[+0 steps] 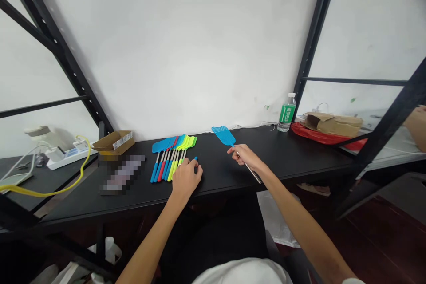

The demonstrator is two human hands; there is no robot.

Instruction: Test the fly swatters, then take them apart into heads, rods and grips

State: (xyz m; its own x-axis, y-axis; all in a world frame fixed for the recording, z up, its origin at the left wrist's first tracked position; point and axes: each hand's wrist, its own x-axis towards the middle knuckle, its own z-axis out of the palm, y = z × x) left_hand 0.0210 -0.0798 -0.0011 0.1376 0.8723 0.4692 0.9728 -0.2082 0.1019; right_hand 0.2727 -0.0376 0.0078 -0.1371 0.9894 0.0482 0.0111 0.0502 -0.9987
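Note:
My right hand [245,156] is closed around the metal rod of a blue fly swatter [224,136]. Its blue mesh head points up and left over the black table, and the bare silver end of the rod sticks out below the hand. Curled beside a row of fly swatters [163,164] is my left hand [187,175]. Between its thumb and fingers a small blue piece [196,158] pokes out, mostly hidden. The row has blue, red and yellow-green handles towards me and overlapping heads towards the wall. My left hand partly covers its right end.
An open cardboard box [116,144] and a blurred-out item [123,175] lie left of the row. A yellow cable [82,166] crosses the left edge near a power strip [71,156]. A water bottle [286,113] stands at the back right, beside a red bag [313,135].

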